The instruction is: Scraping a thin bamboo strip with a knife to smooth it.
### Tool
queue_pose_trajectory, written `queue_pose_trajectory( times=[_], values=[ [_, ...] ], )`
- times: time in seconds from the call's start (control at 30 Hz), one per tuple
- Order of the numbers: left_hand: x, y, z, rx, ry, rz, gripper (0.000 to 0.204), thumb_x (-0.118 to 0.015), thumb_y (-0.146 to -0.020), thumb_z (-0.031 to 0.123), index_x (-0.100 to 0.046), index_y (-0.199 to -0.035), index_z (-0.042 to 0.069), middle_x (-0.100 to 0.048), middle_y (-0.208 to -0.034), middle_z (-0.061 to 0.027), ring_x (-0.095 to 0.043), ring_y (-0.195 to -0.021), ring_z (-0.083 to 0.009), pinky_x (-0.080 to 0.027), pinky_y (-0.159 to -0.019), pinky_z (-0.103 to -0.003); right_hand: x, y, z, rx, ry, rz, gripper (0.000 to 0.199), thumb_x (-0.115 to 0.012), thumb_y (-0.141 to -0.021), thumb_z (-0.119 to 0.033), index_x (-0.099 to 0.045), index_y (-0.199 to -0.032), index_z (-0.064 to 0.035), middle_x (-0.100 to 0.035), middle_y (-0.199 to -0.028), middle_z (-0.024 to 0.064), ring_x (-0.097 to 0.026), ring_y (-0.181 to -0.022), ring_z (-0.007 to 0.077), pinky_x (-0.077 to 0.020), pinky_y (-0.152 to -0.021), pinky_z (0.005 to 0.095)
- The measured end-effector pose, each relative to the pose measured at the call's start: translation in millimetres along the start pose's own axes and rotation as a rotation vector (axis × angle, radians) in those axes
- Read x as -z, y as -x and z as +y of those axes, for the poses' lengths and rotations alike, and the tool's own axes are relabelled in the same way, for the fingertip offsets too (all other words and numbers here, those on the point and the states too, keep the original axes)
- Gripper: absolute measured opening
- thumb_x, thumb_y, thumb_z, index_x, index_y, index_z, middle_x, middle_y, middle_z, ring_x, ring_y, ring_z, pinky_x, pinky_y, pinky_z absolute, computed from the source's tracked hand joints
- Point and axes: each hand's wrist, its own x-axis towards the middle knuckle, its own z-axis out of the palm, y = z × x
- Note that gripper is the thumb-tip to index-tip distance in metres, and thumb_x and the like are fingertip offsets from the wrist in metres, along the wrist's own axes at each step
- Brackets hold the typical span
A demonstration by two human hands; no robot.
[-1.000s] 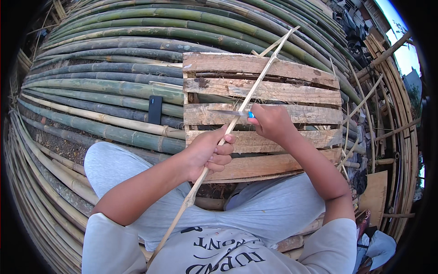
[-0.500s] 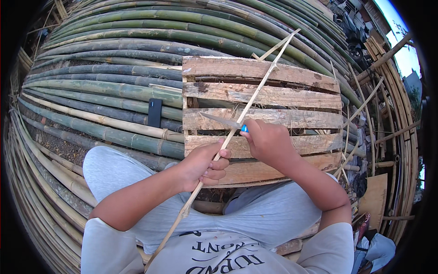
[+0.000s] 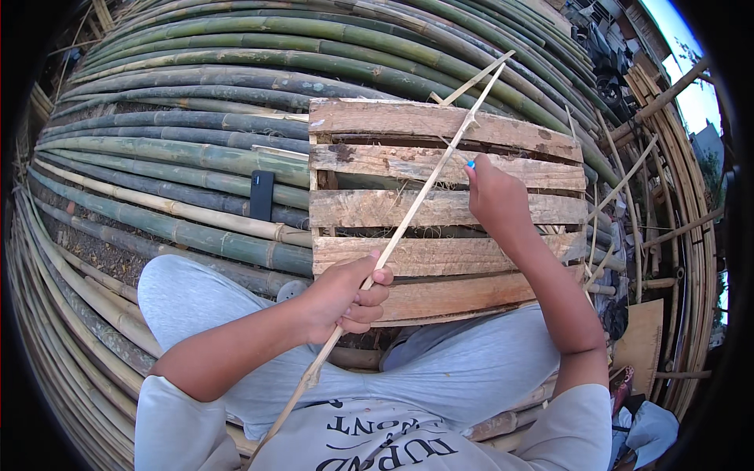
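A long, pale bamboo strip [image 3: 415, 206] with knobby joints runs slantwise from my lap up across the slatted wooden crate [image 3: 361, 208]. My left hand [image 3: 345, 298] is wrapped round the strip near the crate's front edge. Farther up, my right hand [image 3: 499, 196] grips a knife [image 3: 470, 164] by its blue handle. Its blade lies at the strip just below the upper joint and is mostly hard to make out. Thin shavings hang beside the strip there.
Green and grey bamboo poles [image 3: 196, 149] lie in rows beyond and to the left. A dark phone [image 3: 261, 195] rests on them, left of the crate. Stacked timber [image 3: 679, 188], crossed sticks and a brown board [image 3: 640, 345] stand at the right.
My right hand has moved away from me along the strip with the knife, from near my left hand to close below the upper joint. My left hand keeps its hold.
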Motion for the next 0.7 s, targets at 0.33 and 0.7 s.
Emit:
queue_pose_trajectory(
  times=[0.33, 0.7],
  values=[
    [-5, 1, 0, 0.032, -0.008, -0.016, 0.037, -0.027, -0.106, 0.044, -0.039, -0.084, 0.018, -0.026, -0.059, 0.0072, -0.018, -0.044, -0.0043, -0.014, -0.036, -0.021, 1, -18, 34, -0.045, 0.079, -0.127, 0.026, -0.050, -0.100, -0.027, -0.050, -0.086, -0.0049, -0.059, -0.058, 0.0119, -0.061, -0.052, 0.0312, -0.0469, -0.046, 0.0416],
    [-8, 0, -1, 0.039, 0.003, -0.028, 0.038, -0.030, -0.105, 0.049, -0.039, -0.080, 0.022, -0.026, -0.056, 0.0094, -0.018, -0.043, -0.0026, -0.012, -0.035, -0.020, 0, -8, 49, -0.072, 0.062, -0.180, 0.022, -0.054, -0.099, -0.023, -0.049, -0.087, -0.0047, -0.059, -0.060, 0.0134, -0.061, -0.053, 0.0338, -0.0461, -0.047, 0.0442]
  ],
)
